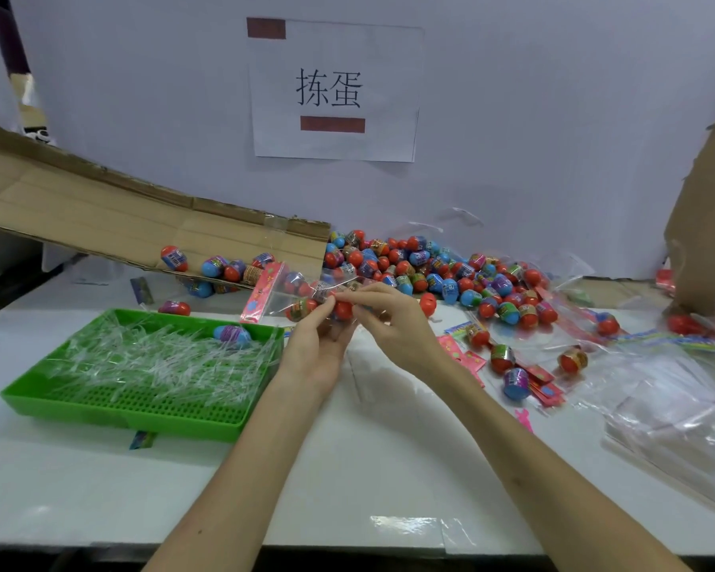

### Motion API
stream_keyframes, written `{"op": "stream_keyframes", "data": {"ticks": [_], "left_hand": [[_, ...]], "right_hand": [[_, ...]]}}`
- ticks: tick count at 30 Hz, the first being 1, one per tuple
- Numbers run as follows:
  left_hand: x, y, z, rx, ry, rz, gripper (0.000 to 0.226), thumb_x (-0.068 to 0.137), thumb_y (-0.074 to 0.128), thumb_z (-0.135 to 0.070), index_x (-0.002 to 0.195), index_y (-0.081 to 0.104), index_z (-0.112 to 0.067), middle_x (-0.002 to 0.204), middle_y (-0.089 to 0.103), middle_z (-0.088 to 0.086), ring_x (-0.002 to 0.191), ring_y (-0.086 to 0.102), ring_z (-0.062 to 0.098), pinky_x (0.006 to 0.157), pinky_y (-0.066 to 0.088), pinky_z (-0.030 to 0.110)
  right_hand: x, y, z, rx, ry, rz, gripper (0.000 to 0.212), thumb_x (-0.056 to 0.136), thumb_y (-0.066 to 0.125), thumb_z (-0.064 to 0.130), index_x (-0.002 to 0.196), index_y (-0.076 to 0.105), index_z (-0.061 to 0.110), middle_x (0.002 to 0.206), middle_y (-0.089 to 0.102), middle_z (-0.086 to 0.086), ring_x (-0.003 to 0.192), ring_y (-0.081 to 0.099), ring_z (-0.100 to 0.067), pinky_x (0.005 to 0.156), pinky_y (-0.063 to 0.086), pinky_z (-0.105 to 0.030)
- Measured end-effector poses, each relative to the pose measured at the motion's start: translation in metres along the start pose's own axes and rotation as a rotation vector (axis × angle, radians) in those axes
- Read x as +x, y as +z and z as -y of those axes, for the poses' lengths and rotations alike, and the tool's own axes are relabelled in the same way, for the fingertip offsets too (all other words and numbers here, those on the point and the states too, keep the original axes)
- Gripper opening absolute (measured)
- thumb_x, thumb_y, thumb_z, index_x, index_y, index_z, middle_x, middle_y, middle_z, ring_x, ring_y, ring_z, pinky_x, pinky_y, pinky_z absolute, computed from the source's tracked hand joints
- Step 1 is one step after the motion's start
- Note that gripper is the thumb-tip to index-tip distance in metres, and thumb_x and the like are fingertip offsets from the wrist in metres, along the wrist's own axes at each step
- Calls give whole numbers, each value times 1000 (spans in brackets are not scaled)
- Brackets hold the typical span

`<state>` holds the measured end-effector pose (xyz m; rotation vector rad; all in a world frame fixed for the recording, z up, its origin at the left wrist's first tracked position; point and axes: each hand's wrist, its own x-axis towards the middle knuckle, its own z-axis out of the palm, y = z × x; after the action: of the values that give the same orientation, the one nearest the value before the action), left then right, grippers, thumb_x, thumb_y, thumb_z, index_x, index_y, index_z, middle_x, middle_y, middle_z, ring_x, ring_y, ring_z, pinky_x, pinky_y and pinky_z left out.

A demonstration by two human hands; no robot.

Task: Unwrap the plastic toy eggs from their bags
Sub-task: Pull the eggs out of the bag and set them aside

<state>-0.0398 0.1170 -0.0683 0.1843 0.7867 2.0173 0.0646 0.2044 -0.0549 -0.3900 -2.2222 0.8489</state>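
Above the middle of the white table I hold a clear plastic bag [283,297] with a pink header card. It contains several toy eggs. My left hand [316,344] grips the bag's open end from below, around a red egg [342,310]. From the right, my right hand [393,319] pinches the same end of the bag with thumb and fingertips. A big heap of loose eggs [422,268], red, blue and purple, lies behind my hands against the wall.
A green perforated tray [141,414] at left holds clear plastic strips and one blue-purple egg [232,335]. A tilted cardboard flap [100,216] lies behind it with eggs under it. Pink header cards [543,386], stray eggs and empty clear bags [669,410] cover the right side.
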Motion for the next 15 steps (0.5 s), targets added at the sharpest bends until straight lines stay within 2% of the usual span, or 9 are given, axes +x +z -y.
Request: {"op": "stream_keyframes", "data": {"ticks": [2,5,8,9,11,12,13,15], "left_hand": [[0,0,0,7,2,-6,30,103,55,-8,127,63,7,129,66,24,123,63,30,112,47,41],[0,0,0,7,2,-3,26,101,58,-8,122,66,5,123,70,22,118,68,28,105,52,39],[-1,-1,1,46,7,-3,19,102,59,-12,104,73,0,110,71,19,105,71,26,96,58,37],[-2,-1,2,50,6,4,23,102,59,-14,94,77,-3,106,72,18,102,72,26,94,59,37],[-3,1,3,40,9,23,35,103,58,-17,77,80,-9,99,73,16,98,73,27,95,59,39],[-4,1,4,28,9,33,37,103,58,-19,75,80,-11,98,73,16,100,72,29,99,57,41],[-5,2,4,13,9,43,35,103,58,-19,78,80,-10,100,73,17,104,71,31,104,55,44],[-7,4,3,-16,1,55,24,103,58,-20,97,77,-7,111,73,21,114,69,35,108,51,47]], "right_hand": [[-3,-2,-3,-9,-6,-35,36,93,66,-4,123,74,14,111,72,0,94,64,-14,77,54,-25],[-6,-2,-9,13,49,-117,29,91,73,7,119,76,16,108,74,6,79,65,-11,68,56,-32],[-9,-1,-13,48,103,-126,20,92,75,20,112,78,19,102,74,10,83,64,-4,67,49,-19],[-10,0,-13,51,103,-148,18,92,75,21,109,79,19,99,75,11,80,64,-3,66,48,-17],[-11,0,-11,62,103,-216,13,91,76,21,103,79,19,93,75,12,68,60,-1,61,45,-15],[-11,0,-10,69,107,-254,10,91,76,19,100,79,18,91,75,12,64,58,0,60,44,-13],[-11,0,-9,79,115,-296,9,91,76,18,99,79,18,90,74,11,62,58,1,59,44,-12],[-11,-2,-9,108,143,-376,11,91,77,18,102,78,17,90,74,11,64,59,4,61,45,-11]]}}
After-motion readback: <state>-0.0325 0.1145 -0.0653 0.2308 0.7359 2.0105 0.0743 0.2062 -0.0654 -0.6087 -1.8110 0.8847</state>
